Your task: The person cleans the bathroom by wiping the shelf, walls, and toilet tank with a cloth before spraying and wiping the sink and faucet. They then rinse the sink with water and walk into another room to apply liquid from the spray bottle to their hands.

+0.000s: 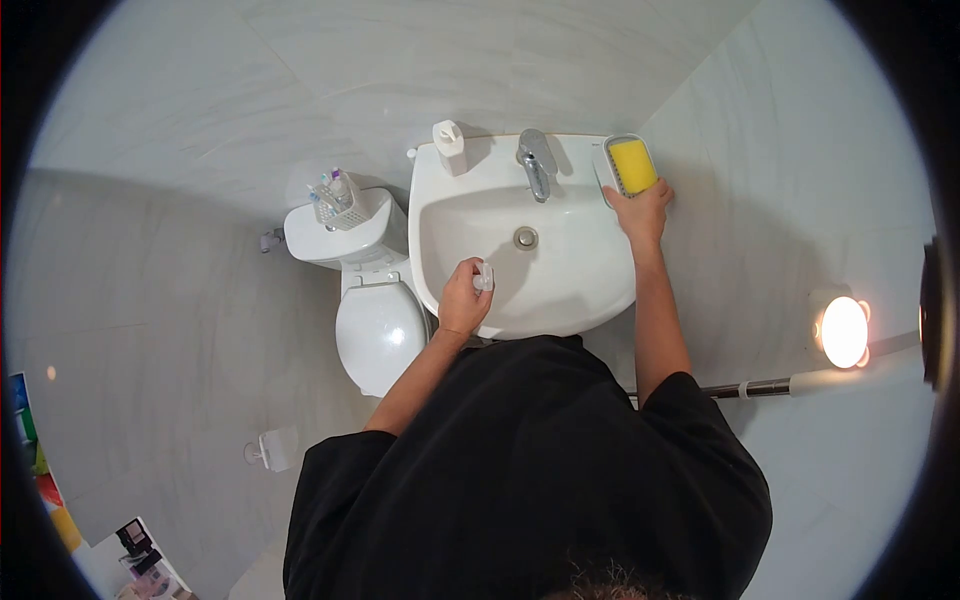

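From a single camera on my head, I look forward and steeply down, over my black T-shirt (535, 460), into the washbasin (590, 275). A bit of my hair (615, 592) pokes in at the bottom edge. The view is near enough to show my left hand (465, 300) and right hand (641, 210) whole, yet wide enough to take in the toilet (378, 335) and tiled walls (460, 55). The lens bends straight lines, and its dark round border closes off the corners.
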{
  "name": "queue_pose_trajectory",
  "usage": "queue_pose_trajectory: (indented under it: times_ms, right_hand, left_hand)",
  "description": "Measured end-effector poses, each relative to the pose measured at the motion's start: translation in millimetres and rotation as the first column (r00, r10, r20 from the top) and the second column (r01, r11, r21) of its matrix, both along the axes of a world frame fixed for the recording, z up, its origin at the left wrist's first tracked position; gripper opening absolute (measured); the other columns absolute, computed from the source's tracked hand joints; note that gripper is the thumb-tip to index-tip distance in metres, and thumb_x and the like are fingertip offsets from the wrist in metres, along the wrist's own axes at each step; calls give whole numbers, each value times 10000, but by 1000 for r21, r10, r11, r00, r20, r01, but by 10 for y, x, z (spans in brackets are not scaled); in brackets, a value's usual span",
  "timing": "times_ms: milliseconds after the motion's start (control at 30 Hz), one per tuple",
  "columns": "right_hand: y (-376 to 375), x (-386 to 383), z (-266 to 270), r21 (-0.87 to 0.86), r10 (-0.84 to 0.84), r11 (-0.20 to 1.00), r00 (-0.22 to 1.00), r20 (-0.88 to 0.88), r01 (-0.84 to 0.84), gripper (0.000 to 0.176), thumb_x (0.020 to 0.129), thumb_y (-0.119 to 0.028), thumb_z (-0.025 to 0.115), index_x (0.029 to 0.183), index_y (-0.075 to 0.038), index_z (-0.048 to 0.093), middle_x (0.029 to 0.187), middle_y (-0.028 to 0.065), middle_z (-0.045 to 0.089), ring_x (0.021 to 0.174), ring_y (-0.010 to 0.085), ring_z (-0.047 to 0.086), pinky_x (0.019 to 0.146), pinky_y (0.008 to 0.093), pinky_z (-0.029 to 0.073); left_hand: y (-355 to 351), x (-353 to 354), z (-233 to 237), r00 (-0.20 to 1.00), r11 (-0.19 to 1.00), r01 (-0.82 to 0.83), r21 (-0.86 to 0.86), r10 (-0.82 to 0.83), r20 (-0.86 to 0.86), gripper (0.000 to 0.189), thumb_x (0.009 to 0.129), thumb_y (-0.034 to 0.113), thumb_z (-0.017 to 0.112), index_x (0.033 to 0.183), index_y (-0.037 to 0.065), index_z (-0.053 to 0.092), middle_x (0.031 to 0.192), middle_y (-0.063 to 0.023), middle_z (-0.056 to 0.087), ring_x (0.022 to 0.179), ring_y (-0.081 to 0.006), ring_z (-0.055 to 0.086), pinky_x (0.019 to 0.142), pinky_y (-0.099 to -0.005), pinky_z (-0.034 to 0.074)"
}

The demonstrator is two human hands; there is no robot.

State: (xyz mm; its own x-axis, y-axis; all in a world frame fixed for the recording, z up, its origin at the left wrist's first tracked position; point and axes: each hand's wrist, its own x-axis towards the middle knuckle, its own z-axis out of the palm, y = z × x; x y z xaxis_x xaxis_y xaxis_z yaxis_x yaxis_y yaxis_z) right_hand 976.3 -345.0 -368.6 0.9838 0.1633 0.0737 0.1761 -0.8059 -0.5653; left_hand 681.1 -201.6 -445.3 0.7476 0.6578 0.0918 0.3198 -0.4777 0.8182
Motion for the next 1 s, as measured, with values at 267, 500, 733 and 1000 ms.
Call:
queue_pose_trajectory:
  times_ms: [267, 500, 733, 1000]
  right_hand:
    - [335, 304, -98, -74, -72, 995, 997, -37, 69, 988, 644, -477, 851, 1232, 135, 345, 1272, 287, 396, 1089, 420, 567, 894, 461, 526]
    - [387, 365, -220, -12, -80, 997, 997, -22, 80, 1076, 633, -574, 840, 1256, 145, 337, 1256, 305, 390, 1125, 424, 562, 873, 472, 534]
    - [-18, -64, -611, 327, -130, 941, 984, 125, 83, 716, 795, -259, 758, 1292, 101, 389, 1307, 279, 372, 1187, 365, 492, 967, 430, 455]
    - [75, -425, -1320, 694, 63, 184, 696, -715, 696, 334, 871, -18, 584, 1193, 31, 510, 1134, 141, 553, 1070, 284, 594, 962, 360, 491]
  left_hand:
    - [0, -10, -21, 1000, 1000, -27, -14, 27, -8, 307, 846, 121, 661, 1110, 26, 537, 958, -191, 637, 896, -373, 650, 775, -437, 519]
    - [-4, -8, -4, 1000, 999, -30, -40, 30, 9, 301, 838, 108, 662, 1101, 23, 543, 949, -190, 635, 886, -373, 649, 768, -433, 520]
    - [0, -7, -9, 999, 999, -35, -16, 35, -4, 304, 835, 105, 665, 1100, 22, 541, 941, -187, 638, 877, -373, 652, 761, -434, 522]
    - [-3, 1, -32, 1000, 1000, -18, -20, 18, -6, 304, 840, 107, 658, 1108, 25, 540, 952, -180, 645, 896, -361, 658, 772, -427, 525]
